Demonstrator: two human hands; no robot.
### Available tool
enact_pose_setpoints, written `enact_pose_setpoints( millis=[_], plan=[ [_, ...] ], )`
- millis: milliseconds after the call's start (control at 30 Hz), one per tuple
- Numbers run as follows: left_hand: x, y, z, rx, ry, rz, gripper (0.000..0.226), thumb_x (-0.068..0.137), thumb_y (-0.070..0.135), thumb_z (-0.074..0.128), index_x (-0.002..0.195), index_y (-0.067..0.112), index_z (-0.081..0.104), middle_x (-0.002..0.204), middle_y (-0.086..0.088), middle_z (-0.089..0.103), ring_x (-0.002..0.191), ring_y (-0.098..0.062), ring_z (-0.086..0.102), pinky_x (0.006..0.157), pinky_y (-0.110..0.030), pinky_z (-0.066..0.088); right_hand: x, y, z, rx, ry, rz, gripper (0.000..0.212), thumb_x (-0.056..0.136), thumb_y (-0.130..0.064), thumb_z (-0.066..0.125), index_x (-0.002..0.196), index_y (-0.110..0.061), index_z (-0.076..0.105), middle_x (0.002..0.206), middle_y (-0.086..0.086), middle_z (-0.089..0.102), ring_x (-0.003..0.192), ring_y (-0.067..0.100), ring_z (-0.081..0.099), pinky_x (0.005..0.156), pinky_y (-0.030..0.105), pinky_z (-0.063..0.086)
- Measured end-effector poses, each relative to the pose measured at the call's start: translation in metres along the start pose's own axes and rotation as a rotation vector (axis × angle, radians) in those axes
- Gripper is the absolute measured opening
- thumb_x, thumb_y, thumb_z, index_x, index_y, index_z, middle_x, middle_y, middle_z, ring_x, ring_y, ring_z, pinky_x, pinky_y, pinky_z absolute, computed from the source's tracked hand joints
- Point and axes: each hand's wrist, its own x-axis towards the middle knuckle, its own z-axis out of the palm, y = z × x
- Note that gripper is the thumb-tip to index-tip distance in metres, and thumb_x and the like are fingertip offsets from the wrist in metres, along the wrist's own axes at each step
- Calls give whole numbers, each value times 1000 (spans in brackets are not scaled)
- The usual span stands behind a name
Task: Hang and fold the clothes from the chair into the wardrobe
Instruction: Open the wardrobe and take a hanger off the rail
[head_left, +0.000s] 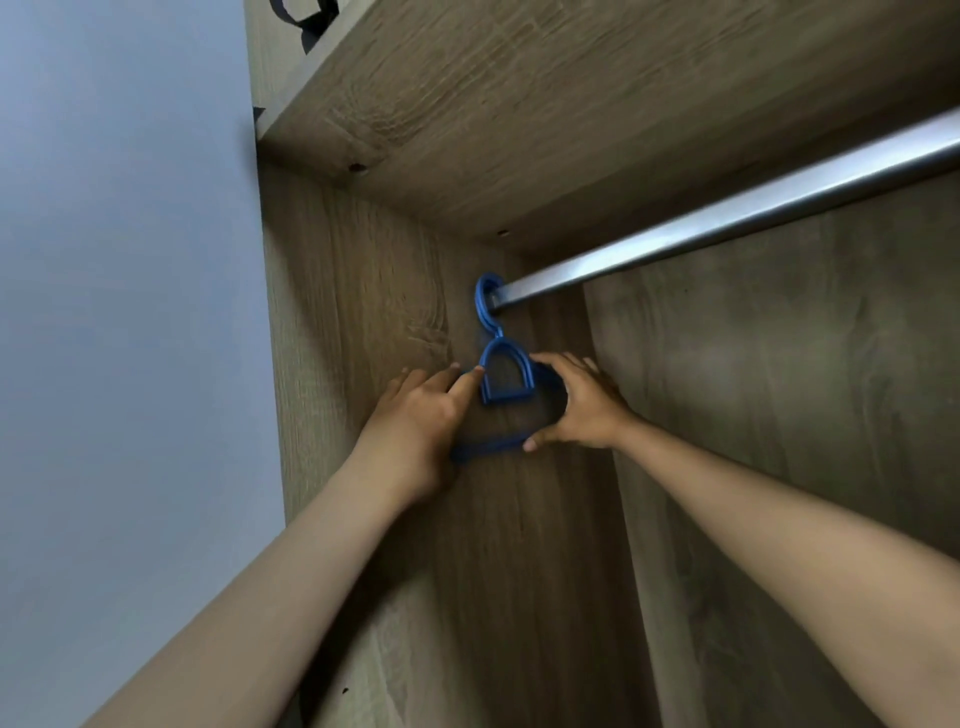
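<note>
- A blue plastic hanger (503, 376) hangs by its hook from the far left end of the metal rail (727, 221), right against the wardrobe side panel (363, 291). No clothes and no chair are in view.
- The left hand (415, 410) lies on the hanger's left side, its index finger stretched straight to touch the small inner loop; the lower part of the frame disappears under this hand, so I cannot tell whether the other fingers curl round it.
- The right hand (576, 405) holds the right side: its fingers curve over the upper arm of the hanger and its thumb presses on the bottom bar, a loose pinch of the frame.
- Judgement: the hanger looks light, stiff and thin, and probably smooth, so it may slip or twist in a weak grip.
- Best hold, I judge: 1 hand on the neck just under the hook, lifting up and off the rail; the thin bars could flex if pulled sideways.
- The side panel sits close, leaving little room to swing the hook free.
</note>
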Motion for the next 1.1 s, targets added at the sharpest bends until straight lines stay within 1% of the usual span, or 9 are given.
enact_pose_setpoints(
  millis=[300, 433, 533, 600, 667, 767, 867, 1000, 1100],
  plan=[
    [-7, -4, -15, -110, 77, -10, 95, 78, 24, 74, 151, 22, 14, 143, -2, 40, 127, -24, 36, 106, -32, 29, -6, -14, -21, -80, 18, 11, 116, 39, -55, 90, 140, -26, 41, 130, -4, 47, 120, 22, 45, 102, 39, 39],
    [-6, -4, -19, -137, 104, 13, 94, 76, 28, 75, 150, 20, 18, 139, -3, 43, 125, -24, 37, 103, -32, 35, -7, -20, -29, -69, -5, 80, 121, 32, -65, 83, 139, -28, 41, 130, -5, 45, 121, 22, 44, 100, 44, 42],
    [-6, -4, -24, -128, 129, 14, 89, 76, 20, 72, 149, 15, 21, 142, -4, 40, 126, -25, 35, 104, -31, 35, -3, -24, -35, -86, 29, 89, 125, 24, -74, 72, 137, -28, 43, 130, -4, 44, 121, 24, 46, 100, 42, 43],
    [-7, -6, -27, -120, 155, -3, 84, 76, 15, 69, 148, 12, 25, 144, -6, 38, 126, -26, 35, 104, -31, 35, 1, -28, -40, -85, 43, 79, 122, 26, -68, 79, 136, -29, 44, 132, -3, 44, 123, 24, 44, 102, 42, 41],
    [-10, -9, -30, -131, 157, -24, 80, 77, 15, 69, 146, 10, 30, 143, -6, 38, 124, -27, 36, 102, -31, 35, 4, -33, -46, -72, 40, 66, 115, 35, -53, 90, 137, -28, 43, 135, -1, 43, 126, 23, 42, 105, 41, 39],
    [-16, -13, -37, -158, 152, -59, 75, 77, 13, 68, 143, 9, 34, 139, -8, 39, 124, -28, 37, 101, -32, 37, 4, -40, -51, -39, 23, 44, 111, 43, -44, 93, 139, -28, 41, 138, -1, 42, 128, 23, 40, 106, 42, 37],
    [-22, -17, -42, -159, 155, -98, 75, 75, 11, 68, 143, 9, 35, 133, -10, 41, 122, -29, 37, 99, -35, 41, 1, -48, -53, -11, 24, 48, 110, 44, -44, 92, 140, -30, 39, 138, -3, 40, 129, 22, 38, 107, 44, 37],
    [-32, -21, -51, -173, 183, -124, 77, 74, 16, 72, 142, 8, 37, 128, -13, 44, 120, -30, 38, 97, -37, 45, -5, -60, -58, -5, 25, 50, 113, 41, -56, 88, 140, -37, 36, 140, -4, 37, 131, 21, 36, 105, 47, 39],
    [-40, -21, -59, -171, 202, -117, 76, 74, 23, 75, 140, 6, 40, 121, -12, 45, 114, -28, 41, 89, -33, 48, -12, -71, -62, 12, 22, 70, 115, 39, -61, 84, 140, -40, 34, 141, -5, 35, 132, 21, 35, 104, 49, 39]
  ],
)
